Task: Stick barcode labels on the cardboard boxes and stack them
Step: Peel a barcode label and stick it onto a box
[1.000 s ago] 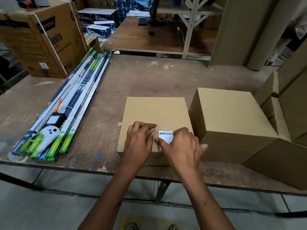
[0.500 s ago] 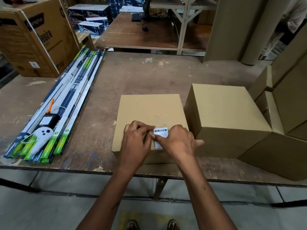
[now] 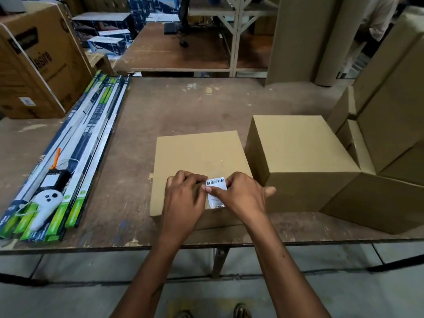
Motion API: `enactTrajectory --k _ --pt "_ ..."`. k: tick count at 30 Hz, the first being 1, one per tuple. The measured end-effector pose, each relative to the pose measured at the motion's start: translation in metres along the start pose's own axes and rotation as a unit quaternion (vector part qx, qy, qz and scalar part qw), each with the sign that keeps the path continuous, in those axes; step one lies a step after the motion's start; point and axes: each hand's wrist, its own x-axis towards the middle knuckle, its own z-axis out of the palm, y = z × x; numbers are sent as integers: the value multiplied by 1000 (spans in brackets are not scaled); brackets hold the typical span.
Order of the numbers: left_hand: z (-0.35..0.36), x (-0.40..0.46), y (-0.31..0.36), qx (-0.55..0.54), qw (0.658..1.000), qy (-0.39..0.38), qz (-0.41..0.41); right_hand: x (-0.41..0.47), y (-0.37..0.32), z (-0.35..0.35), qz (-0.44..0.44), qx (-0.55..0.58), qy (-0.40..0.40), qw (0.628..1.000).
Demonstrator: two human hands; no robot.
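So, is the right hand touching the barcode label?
Touching: the head view shows the right hand pinching the barcode label at its left edge.

Plain brown cardboard box (image 3: 199, 161) flat at counter centre, white barcode label (image 3: 216, 191) at its 6 o'clock edge. Taller box (image 3: 298, 152) at 3 o'clock, touching.

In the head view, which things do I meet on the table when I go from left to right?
Long tube boxes with a white controller on them → flat cardboard box with the barcode label → taller cardboard box.
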Motion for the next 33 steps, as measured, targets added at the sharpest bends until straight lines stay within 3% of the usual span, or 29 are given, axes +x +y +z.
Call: enactTrajectory --k 7,14,18,22,26,33 --pt "-7 0 3 -37 999 -16 -3 -11 17 9 -74 168 -8 983" --pt "-14 -10 -5 -44 993 -41 105 -21 39 11 -152 388 -56 907" --pt "-16 -11 -17 31 979 -90 182 -28 49 15 -165 407 -28 898" --pt "-18 -8 -22 55 972 -130 186 -35 61 14 -202 393 -13 897" --pt "-22 -9 -20 31 973 -128 191 -51 71 -7 -170 512 -34 841" --pt "-26 -15 -5 -55 976 -119 174 -58 53 -6 -114 533 13 838"
